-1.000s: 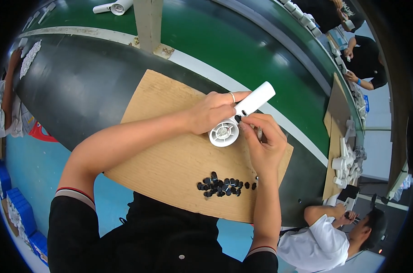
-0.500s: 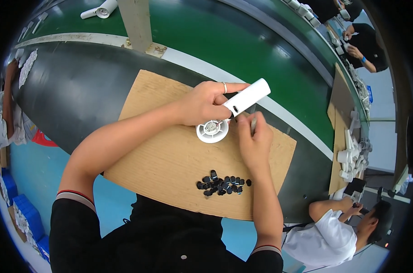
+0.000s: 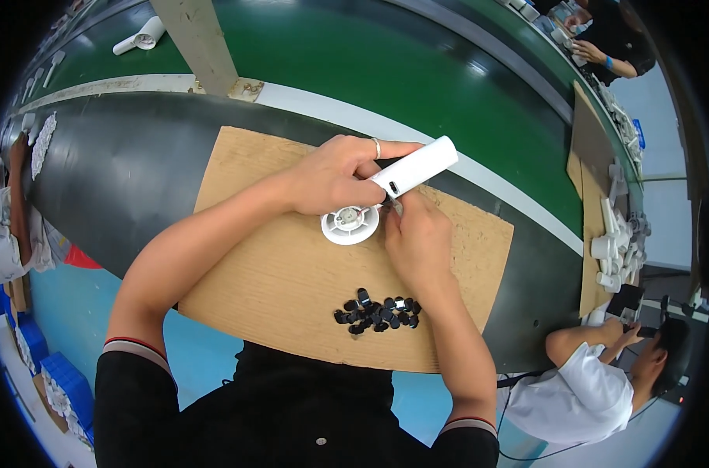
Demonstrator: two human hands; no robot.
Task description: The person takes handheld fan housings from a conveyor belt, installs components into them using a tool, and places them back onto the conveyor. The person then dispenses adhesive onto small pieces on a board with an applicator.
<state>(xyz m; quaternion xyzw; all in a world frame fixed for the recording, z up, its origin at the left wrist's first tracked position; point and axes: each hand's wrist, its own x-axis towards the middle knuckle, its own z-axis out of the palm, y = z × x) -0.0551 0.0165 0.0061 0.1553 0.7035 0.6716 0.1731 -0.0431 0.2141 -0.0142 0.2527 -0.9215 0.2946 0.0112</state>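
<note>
My left hand (image 3: 329, 178) is closed around a white handheld fan (image 3: 424, 164), its index finger stretched along the far side of the tubular handle. The handle points up to the right, with a dark slot on its near side. Below my left hand hangs the fan's round, spoked white head (image 3: 351, 236), with a metal motor in its middle. My right hand (image 3: 423, 240) pinches a small greyish piece at the joint between handle and head; its kind is hidden by the fingers. Nearer to me lies a loose heap of small black caps (image 3: 379, 313).
A cardboard sheet (image 3: 268, 273) covers part of the dark worktable (image 3: 136, 171). Beyond runs a green conveyor belt (image 3: 331, 62), with a metal post (image 3: 198, 43) at its edge. Other white parts (image 3: 613, 246) lie at right. People sit or stand on both sides.
My right hand has moved left and closer in to the joint of the fan. The view has shifted slightly; my left hand keeps its hold on the fan.
</note>
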